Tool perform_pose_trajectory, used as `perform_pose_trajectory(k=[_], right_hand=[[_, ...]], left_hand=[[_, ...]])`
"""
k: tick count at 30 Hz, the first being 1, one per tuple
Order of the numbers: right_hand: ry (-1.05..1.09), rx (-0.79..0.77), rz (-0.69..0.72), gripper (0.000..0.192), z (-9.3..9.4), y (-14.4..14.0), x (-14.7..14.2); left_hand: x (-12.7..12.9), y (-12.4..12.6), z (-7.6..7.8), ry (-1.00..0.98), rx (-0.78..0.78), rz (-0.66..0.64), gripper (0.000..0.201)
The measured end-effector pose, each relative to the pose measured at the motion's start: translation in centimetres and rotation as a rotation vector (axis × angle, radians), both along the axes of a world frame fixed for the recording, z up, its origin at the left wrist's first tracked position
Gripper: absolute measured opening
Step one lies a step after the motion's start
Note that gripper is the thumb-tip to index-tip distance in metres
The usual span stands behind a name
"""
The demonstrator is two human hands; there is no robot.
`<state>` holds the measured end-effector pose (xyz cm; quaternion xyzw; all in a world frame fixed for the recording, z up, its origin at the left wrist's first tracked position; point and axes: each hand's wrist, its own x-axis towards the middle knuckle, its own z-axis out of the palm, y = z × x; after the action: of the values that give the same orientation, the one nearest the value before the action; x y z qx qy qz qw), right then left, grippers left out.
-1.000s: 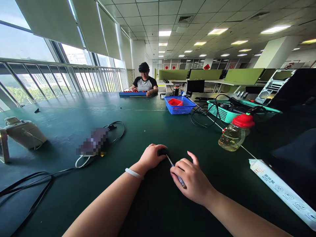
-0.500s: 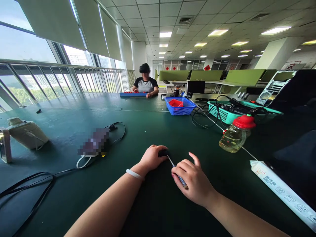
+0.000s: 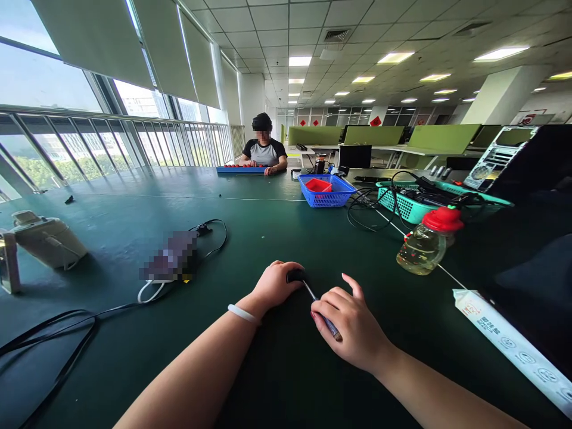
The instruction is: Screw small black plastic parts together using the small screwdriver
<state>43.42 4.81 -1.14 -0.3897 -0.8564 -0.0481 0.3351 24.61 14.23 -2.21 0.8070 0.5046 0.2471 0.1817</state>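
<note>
Nearest, right hand (image 3: 353,325) clenched around a thin screwdriver (image 3: 322,311), tip angled far-left. Just beyond, left hand (image 3: 273,283) pressed down on a small black part (image 3: 295,276), fingers curled over it, at the tip's end. Both on the green table (image 3: 277,232). Farther right, clear bottle (image 3: 424,244) with red cap. Farther still, blue basket (image 3: 328,192). Farthest, a seated person (image 3: 263,149).

A large open office with a dark green table (image 3: 268,220). On the left, tall windows (image 3: 67,149) with railings and grey blinds (image 3: 102,42). Ceiling lights (image 3: 393,58) shine above green desk dividers (image 3: 370,135).
</note>
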Motion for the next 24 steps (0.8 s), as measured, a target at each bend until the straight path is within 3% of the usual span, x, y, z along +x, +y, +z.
perform_pose_trajectory(k=[24], right_hand=[[0.021, 0.018, 0.017, 0.017, 0.22, -0.09, -0.01]], left_hand=[[0.09, -0.13, 0.09, -0.010, 0.007, 0.014, 0.034]])
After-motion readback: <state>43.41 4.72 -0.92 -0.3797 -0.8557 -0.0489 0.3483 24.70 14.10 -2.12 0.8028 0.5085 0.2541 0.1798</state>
